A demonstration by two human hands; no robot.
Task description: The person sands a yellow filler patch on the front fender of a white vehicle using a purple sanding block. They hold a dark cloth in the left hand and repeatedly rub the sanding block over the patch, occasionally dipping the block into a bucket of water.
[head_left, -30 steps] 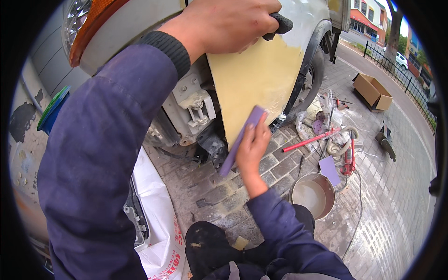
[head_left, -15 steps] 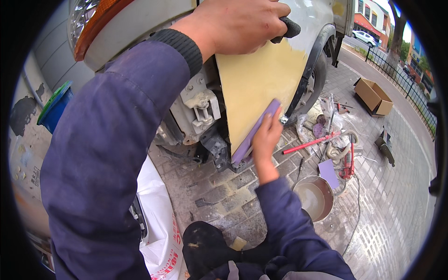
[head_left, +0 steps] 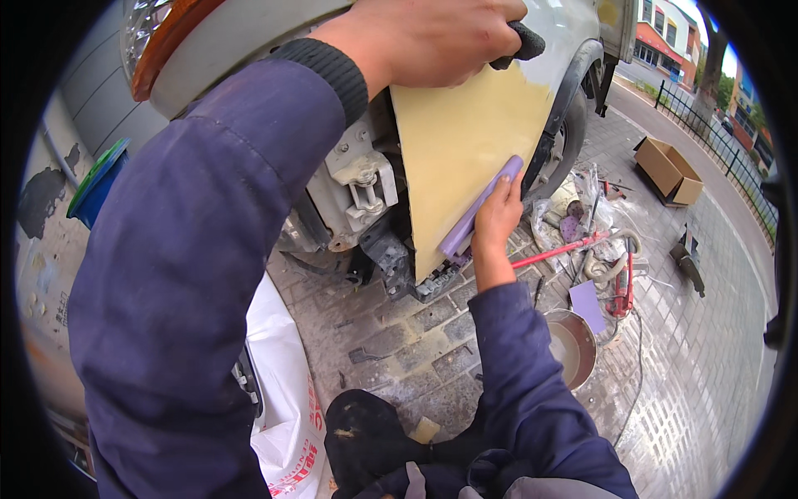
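My right hand [head_left: 497,218] grips a long strip of purple sandpaper [head_left: 480,208], which seems wrapped round a block. It lies slantwise on the lower right part of a filler-coated vehicle panel [head_left: 457,137], pale yellow and smooth. Above, my left hand [head_left: 440,41] is closed on a dark grey sponge [head_left: 522,46], beside the panel's upper part. The back of that hand and its sleeve hide much of the sponge and the panel's top. Below the panel's lower tip, a broken dark bracket [head_left: 389,254] shows.
A basin of cloudy water [head_left: 572,349] stands on the paving by my right forearm. Past it lie a purple sheet [head_left: 588,308], a red-handled tool [head_left: 622,291] and plastic scraps. A cardboard box [head_left: 667,170] sits farther right; a white sack [head_left: 283,374] lies at left.
My right hand has slid the purple sandpaper up and to the right, away from the panel's lower tip. My left hand and its sponge sit slightly farther right and lower in view.
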